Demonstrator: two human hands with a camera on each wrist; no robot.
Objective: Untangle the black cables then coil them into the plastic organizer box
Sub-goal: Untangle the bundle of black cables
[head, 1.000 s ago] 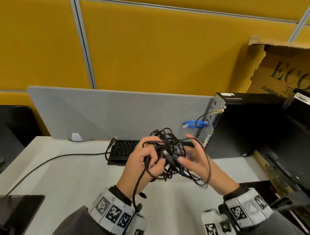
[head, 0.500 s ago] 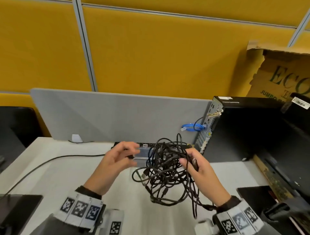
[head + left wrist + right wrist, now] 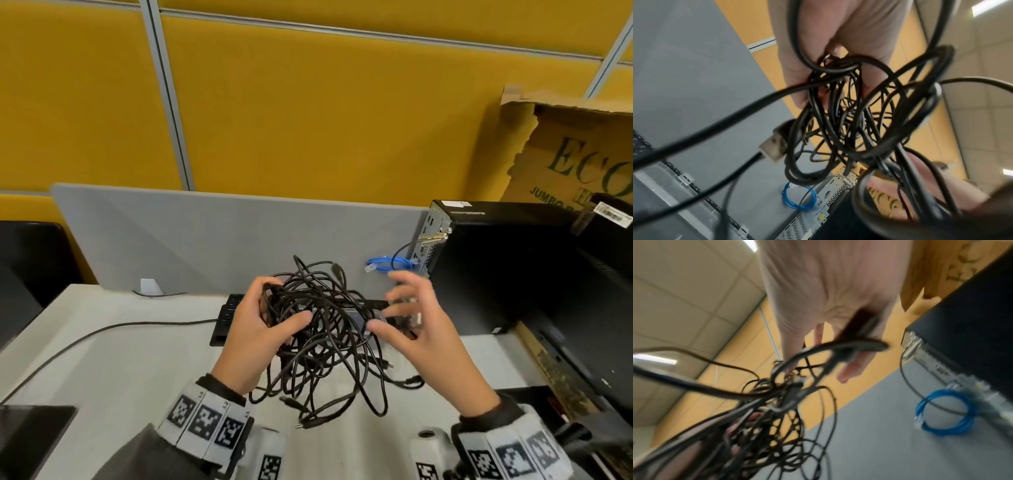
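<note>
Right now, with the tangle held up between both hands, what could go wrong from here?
1. The left hand grips the black cables as one dense wad; pulling may tighten knots.
2. Loops and loose plugs hang to the desk near the keyboard and may snag.
3. The right hand looks open, though its wrist view is blurred; the bundle may slip.

Both forearms enter from the bottom of the head view. Dark grey sleeves, a darker knit cuff [image 3: 224, 387] showing at the left wrist. Each wrist wears a white band [image 3: 205, 419] of flat segments, every segment printed with a black-and-white square fiducial marker. The right band [image 3: 513, 452] sits at lower right. Below each band, a white camera housing [image 3: 270, 455] with another marker. Left hand [image 3: 251, 337] and right hand [image 3: 419, 337] bare, ungloved.
</note>
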